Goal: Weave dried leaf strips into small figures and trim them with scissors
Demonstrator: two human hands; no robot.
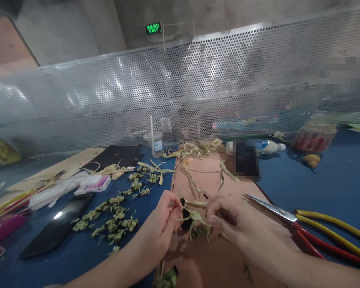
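One small clump of green plant matter (pixel 168 278) is seen at the left edge of the nearest visible part of the brown board (pixel 207 168). Over the middle of the board, a pale dried plant strand (pixel 195 216) is held between two bare hands: its left end is pinched in the left hand (pixel 169 214), thumb against curled fingers, and its right end appears to be gripped by the thumb and fingertips of the right hand (pixel 231 218). Below the strand, a tuft of finer green bits (pixel 201 233) is visible; whether it hangs or lies on the board cannot be told.

For good control, the strand is best pinched close to the part being worked, with light, even tension, as such dry leaf may well tear or crumble. Loose bits are best caught over the board.

At the board's right side, scissors (pixel 279 210) lie unheld, their blades reaching over its edge; the right forearm is best steered clear of them. To the board's left, green pieces (pixel 114 216) are spread on the blue surface (pixel 288 180), with a dark phone (pixel 57 226) placed beyond them. At the board's far end, dried leaves (pixel 198 150) are strewn, and a clear cup (pixel 157 146) is stood just left of it. Behind the board, a perforated metal screen (pixel 228 72) is set up.
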